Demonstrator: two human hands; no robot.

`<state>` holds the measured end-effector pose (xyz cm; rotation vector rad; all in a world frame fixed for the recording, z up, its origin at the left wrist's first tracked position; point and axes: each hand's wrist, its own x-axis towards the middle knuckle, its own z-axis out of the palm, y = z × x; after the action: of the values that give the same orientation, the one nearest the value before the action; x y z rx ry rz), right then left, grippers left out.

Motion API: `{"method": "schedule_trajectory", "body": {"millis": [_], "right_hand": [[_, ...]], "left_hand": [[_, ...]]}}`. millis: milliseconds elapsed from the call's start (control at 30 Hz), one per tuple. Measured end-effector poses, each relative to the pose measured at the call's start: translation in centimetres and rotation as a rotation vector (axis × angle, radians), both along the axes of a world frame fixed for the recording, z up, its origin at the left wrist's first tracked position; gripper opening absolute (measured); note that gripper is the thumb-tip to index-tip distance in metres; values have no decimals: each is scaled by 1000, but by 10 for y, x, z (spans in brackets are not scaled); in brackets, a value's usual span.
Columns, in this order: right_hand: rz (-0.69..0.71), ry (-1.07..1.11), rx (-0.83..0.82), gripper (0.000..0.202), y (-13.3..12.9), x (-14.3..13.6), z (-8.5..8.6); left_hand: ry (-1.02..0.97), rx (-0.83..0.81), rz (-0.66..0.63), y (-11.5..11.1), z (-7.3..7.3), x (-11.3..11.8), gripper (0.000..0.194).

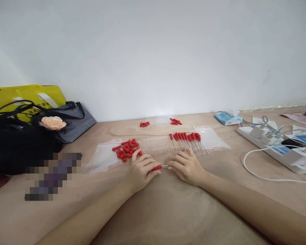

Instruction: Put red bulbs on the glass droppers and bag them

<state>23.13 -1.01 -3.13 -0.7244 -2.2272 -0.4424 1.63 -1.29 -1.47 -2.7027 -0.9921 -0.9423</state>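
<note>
My left hand (142, 169) pinches a red rubber dropper bulb (156, 167) between thumb and fingers. My right hand (185, 165) grips a thin clear dropper tube (164, 166), and the tube's end meets the bulb's mouth between my hands. Just beyond my left hand lies a heap of loose red bulbs (126, 149). A row of bare clear tubes (155, 145) runs side by side past my fingertips. To its right, several droppers (187, 136) have red bulbs on their far ends.
Clear zip bags lie left (104, 154) and right (211, 137) of the row. More red bulbs (175, 121) sit near the wall. A tissue pack (228, 117) and a white power strip (270, 149) with cables are at right; a striped bag (73, 122) and black bag (20, 149) at left.
</note>
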Motion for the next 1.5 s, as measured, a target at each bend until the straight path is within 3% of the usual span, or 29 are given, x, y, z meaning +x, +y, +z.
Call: {"method": "schedule_trajectory", "body": {"millis": [167, 333, 533, 833, 933, 1000, 1200, 1500], "right_hand": [[-33, 35, 155, 13, -3, -1, -1], [-30, 29, 172, 16, -3, -3, -2], [-15, 25, 148, 20, -3, -2, -1], [-83, -129, -81, 18, -6, 0, 3], [-217, -66, -187, 19, 2, 5, 1], [-368, 14, -280, 20, 14, 9, 2], [-748, 112, -519, 22, 50, 4, 11], [-884, 0, -647, 20, 65, -10, 11]], "left_hand": [[-12, -11, 21, -4, 0, 2, 13], [-11, -53, -13, -6, -3, 6, 12], [16, -115, -37, -6, -3, 6, 13], [36, -129, 107, 1, -2, 2, 16], [-15, -107, 219, 4, -4, -3, 30], [-72, -124, 285, 4, -5, -6, 30], [-44, -207, 190, 4, -5, -6, 9], [9, -284, 151, 5, -4, -5, 12]]}}
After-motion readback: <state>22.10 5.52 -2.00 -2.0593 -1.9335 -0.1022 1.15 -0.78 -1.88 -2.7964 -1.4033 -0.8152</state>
